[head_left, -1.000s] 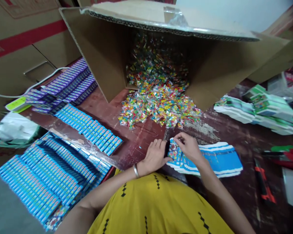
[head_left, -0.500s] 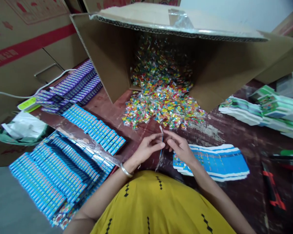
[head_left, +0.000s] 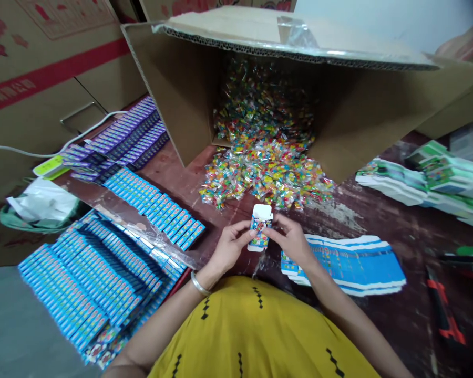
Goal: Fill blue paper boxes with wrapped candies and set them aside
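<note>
A small blue printed candy box point(head_left: 259, 231) is held upright between my two hands, its white end flap standing up at the top. My left hand point(head_left: 229, 245) pinches its left side, thumb on the front. On the other side, my right hand point(head_left: 291, 239) grips the right edge, thumb across the printed face. Just beyond lies a heap of clear-wrapped colourful candies point(head_left: 266, 176), spilling from a big cardboard box point(head_left: 362, 110). Beside my right forearm is a fanned stack of flat blue box blanks point(head_left: 362, 262).
Rows of finished-looking blue boxes point(head_left: 74, 294) stand at the left, with another blue row point(head_left: 153, 207) and purple boxes point(head_left: 122, 136) behind. Green-and-white cartons point(head_left: 449, 173) and a red-black cutter point(head_left: 445, 310) lie at right. A power strip point(head_left: 49, 167) sits far left.
The box, seen edge-on and thin before, now shows its printed face and is opened out. My hands have moved slightly apart around it.
</note>
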The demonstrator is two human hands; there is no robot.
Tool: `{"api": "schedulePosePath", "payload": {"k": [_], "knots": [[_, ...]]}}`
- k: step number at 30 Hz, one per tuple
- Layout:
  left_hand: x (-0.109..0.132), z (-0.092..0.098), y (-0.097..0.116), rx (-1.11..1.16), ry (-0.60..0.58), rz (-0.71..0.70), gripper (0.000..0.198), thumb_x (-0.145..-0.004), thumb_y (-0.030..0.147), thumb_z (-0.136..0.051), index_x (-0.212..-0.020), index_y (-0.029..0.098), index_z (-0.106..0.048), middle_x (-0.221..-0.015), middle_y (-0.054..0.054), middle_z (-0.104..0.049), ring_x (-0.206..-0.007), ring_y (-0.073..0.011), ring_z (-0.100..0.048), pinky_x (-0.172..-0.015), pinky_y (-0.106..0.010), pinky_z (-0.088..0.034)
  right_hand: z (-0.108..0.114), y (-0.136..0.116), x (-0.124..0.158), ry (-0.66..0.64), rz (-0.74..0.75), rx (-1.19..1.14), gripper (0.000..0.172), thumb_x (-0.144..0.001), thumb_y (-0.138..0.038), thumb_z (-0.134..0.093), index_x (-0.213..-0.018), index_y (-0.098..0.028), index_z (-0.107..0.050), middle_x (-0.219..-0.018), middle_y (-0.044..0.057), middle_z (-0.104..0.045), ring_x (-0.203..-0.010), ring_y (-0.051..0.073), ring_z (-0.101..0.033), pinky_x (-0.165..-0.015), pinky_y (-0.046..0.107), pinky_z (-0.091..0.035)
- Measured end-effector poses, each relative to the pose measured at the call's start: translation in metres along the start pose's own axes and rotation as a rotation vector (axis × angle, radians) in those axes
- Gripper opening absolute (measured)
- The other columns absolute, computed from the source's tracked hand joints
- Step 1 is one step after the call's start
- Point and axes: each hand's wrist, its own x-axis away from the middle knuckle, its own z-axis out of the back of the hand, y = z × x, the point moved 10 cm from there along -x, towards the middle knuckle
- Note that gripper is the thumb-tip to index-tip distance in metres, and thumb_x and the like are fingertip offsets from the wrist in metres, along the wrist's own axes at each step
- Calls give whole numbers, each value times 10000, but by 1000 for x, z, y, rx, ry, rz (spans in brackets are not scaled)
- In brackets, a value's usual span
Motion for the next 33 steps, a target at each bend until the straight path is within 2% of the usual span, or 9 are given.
{"api": "schedulePosePath", "payload": {"k": [2, 4, 7, 9, 11, 19, 25, 29, 33], "knots": [[0, 7, -1, -10, 105, -25, 240, -795, 326, -700, -945, 140, -704, -903, -41, -710, -774, -155, -617, -747, -258, -486, -4, -1, 4, 60, 6, 88, 305, -812, -443, -658, -677, -174, -610, -601, -34, -528, -583, 114, -475, -539, 218, -375], [2, 14, 2, -35, 208, -74, 213, -779, 315, -717, -895, 142, -675, -844, -28, -690, -734, -139, -610, -710, -244, -490, -6, -2, 6, 136, 8, 100, 328, -840, -425, -627, -643, -164, -612, -562, -41, -480, -544, 101, -428, -517, 219, -344], [7, 18, 13, -39, 281, -166, 383, -766, 278, -732, -1108, 194, -579, -854, -5, -648, -727, -127, -612, -675, -232, -501, -9, -2, 6, 205, 26, -26, 238, -844, -370, -633, -979, -182, -689, -660, -29, -567, -600, 119, -496, -580, 229, -410], [10, 16, 19, -74, 260, -192, 533, -770, 264, -727, -1251, 235, -500, -926, -12, -625, -743, -125, -617, -667, -231, -510, -12, 1, 4, 224, 41, -104, 369, -840, -340, -640, -1186, -212, -629, -767, -6, -630, -668, 138, -550, -640, 249, -456], [10, 12, 20, -125, 194, -172, 548, -791, 260, -702, -1297, 242, -493, -1011, -33, -609, -768, -124, -614, -681, -233, -514, -15, 4, 3, 221, 52, -117, 381, -841, -333, -639, -1207, -229, -620, -876, 21, -666, -737, 155, -586, -688, 269, -480], [10, 4, -4, 5, -55, 18, 342, -784, 216, -702, -1103, 174, -588, -950, -40, -645, -831, -147, -619, -751, -251, -505, -22, 10, 6, 138, 88, 35, 131, -871, -334, -599, -818, -215, -610, -726, -13, -609, -673, 148, -561, -652, 270, -448], [11, 6, 1, 11, -9, -47, 321, -815, 184, -661, -1110, 194, -535, -1087, -57, -617, -847, -128, -620, -778, -251, -491, -22, 0, 3, 133, 132, -88, 123, -842, -285, -638, -763, -210, -582, -1011, 45, -654, -931, 193, -629, -828, 324, -483], [11, 10, 1, 53, 52, -59, 383, -789, 166, -686, -1083, 226, -448, -1024, -20, -608, -762, -92, -609, -707, -214, -468, -23, 3, -2, 114, 60, -298, 178, -793, -280, -703, -866, -231, -547, -855, 2, -656, -828, 170, -642, -771, 305, -505], [13, 12, 1, -41, 60, -60, 377, -791, 150, -671, -1075, 221, -434, -1023, -22, -593, -825, -110, -619, -765, -239, -475, -33, 5, -10, -48, -6, -245, 220, -742, -330, -752, -759, -200, -575, -778, -3, -641, -720, 144, -604, -685, 272, -488]]}}
